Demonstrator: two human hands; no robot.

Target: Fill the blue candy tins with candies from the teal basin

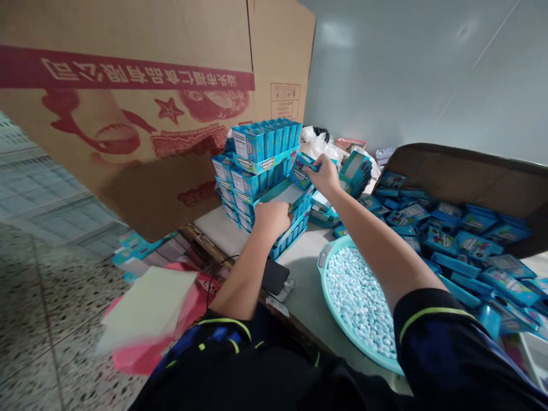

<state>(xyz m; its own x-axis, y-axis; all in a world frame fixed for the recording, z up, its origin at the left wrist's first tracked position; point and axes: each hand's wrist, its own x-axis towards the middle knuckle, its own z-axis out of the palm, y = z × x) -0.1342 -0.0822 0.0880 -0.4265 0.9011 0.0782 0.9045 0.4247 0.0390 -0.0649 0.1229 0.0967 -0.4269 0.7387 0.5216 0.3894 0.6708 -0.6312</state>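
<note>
My right hand pinches a small blue candy box, marked "Caramelo Macizo", by its top edge. It hangs over the far end of a blue display tray whose near part shows a bare pale inside. My left hand is closed on the near edge of that tray, its fingertips mostly hidden. The tray rests on top of another filled tray. Just left of both hands rises a stack of display trays packed with upright blue boxes.
A turquoise basin of small pale-blue candies stands by my right forearm. Loose blue boxes fill a carton at right. A large cardboard carton leans at left. Folded blue cartons lie behind; a black phone-like object lies near the table edge.
</note>
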